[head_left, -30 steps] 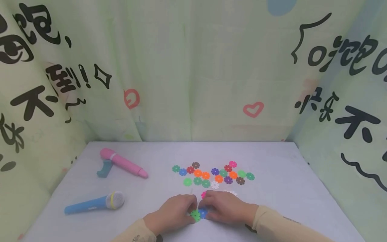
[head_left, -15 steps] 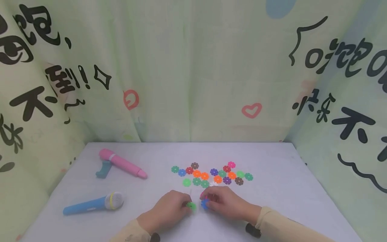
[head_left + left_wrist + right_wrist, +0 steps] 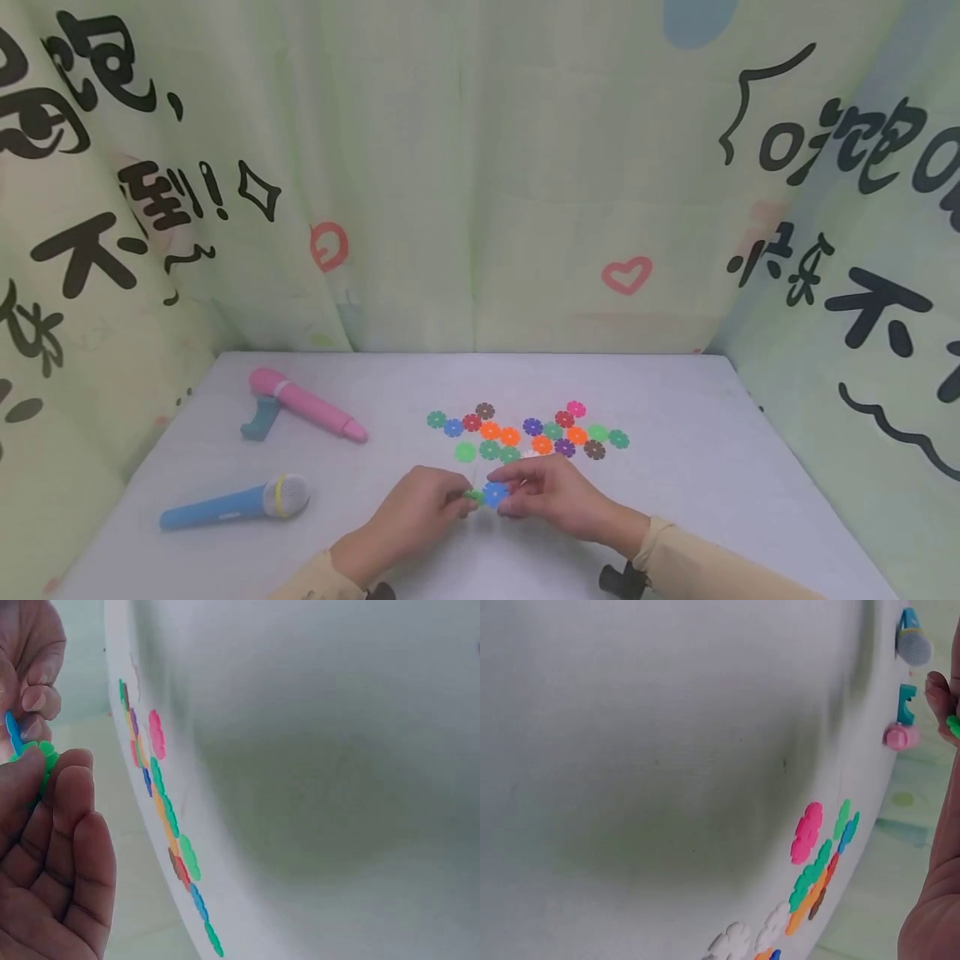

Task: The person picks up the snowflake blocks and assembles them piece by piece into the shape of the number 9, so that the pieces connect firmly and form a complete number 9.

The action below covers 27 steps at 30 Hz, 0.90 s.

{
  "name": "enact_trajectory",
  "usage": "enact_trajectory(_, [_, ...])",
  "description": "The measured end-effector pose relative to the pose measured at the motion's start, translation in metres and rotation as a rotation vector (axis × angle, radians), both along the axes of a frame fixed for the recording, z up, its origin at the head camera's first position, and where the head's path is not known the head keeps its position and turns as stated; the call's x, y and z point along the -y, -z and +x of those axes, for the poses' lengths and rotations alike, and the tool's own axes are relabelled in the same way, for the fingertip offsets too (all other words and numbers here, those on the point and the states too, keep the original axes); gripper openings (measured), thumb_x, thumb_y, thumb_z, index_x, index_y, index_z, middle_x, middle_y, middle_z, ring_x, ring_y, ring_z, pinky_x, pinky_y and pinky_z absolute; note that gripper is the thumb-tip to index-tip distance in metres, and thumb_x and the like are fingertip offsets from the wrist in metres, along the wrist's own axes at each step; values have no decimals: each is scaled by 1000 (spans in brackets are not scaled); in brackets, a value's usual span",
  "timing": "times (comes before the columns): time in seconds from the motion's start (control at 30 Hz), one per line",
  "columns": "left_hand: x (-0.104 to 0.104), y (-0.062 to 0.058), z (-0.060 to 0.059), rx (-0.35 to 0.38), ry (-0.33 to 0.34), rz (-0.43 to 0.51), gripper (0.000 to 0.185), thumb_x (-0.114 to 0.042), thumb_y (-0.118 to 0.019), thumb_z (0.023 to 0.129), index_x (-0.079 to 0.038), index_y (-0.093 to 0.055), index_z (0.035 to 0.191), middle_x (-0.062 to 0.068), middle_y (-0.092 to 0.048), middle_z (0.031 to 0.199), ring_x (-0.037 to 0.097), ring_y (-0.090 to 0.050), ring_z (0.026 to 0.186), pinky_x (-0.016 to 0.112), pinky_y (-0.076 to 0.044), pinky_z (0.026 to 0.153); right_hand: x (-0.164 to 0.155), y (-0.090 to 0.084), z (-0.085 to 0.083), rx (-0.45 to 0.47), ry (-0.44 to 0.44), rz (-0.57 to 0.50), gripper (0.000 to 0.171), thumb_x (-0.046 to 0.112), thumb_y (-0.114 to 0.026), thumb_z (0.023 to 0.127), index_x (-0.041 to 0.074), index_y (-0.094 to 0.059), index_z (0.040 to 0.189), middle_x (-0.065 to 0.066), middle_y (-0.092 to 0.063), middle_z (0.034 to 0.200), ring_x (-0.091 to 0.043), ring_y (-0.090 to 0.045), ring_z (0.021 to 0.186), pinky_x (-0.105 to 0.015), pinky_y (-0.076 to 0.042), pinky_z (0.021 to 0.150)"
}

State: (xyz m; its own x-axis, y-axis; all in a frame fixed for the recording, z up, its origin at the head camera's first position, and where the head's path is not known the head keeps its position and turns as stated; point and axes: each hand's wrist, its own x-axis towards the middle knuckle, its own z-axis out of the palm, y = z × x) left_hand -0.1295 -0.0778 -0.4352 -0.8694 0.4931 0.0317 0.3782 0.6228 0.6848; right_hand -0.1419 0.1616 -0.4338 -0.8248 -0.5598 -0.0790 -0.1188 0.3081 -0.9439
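Note:
My left hand (image 3: 459, 498) pinches a green flower-shaped plastic disc (image 3: 474, 497) by its edge. My right hand (image 3: 512, 492) pinches a blue disc (image 3: 494, 493) of the same kind. The two discs touch edge to edge between the hands, just above the white table (image 3: 675, 500). In the left wrist view the green disc (image 3: 45, 754) sits at my left fingertips (image 3: 56, 787), with the blue disc (image 3: 13, 733) beside it under the right fingers (image 3: 34, 671). The right wrist view catches only a bit of the green disc (image 3: 953, 724).
Several loose coloured discs (image 3: 525, 433) lie in a band just beyond the hands. A pink toy with a teal handle (image 3: 307, 406) and a blue toy microphone (image 3: 236, 504) lie at the left. Printed curtains (image 3: 480, 183) close off the back and both sides.
Both hands have moved away from me toward the disc pile. Half a second ago the green and blue discs were apart; now they meet.

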Motion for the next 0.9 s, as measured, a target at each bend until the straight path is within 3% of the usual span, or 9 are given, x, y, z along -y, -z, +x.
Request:
enact_trajectory(0.33, [-5, -8, 1, -7, 24, -101, 5, -18, -76, 90, -13, -76, 92, -15, -61, 68, 2, -52, 61, 21, -50, 63, 5, 0, 3, 14, 48, 8, 34, 10, -78, 87, 0, -71, 119, -7, -68, 83, -23, -70, 81, -30, -57, 73])
enact_trajectory(0.63, [1, -1, -1, -86, 34, -64, 4, -16, -77, 89, -12, -76, 90, -18, -59, 67, 1, -51, 62, 21, -49, 64, 8, 4, 1, -26, 45, 50, 34, 10, -78, 87, 3, -71, 120, -3, -69, 85, -20, -70, 81, -28, -57, 74])
enact_trajectory(0.9, [5, -2, -1, -48, 15, -10, 4, -20, -76, 89, -16, -76, 90, -18, -60, 70, 3, -52, 62, 22, -48, 63, 8, 2, 0, -56, 14, 72, 34, 13, -77, 89, 3, -70, 120, 0, -70, 88, -19, -70, 79, -28, -57, 73])
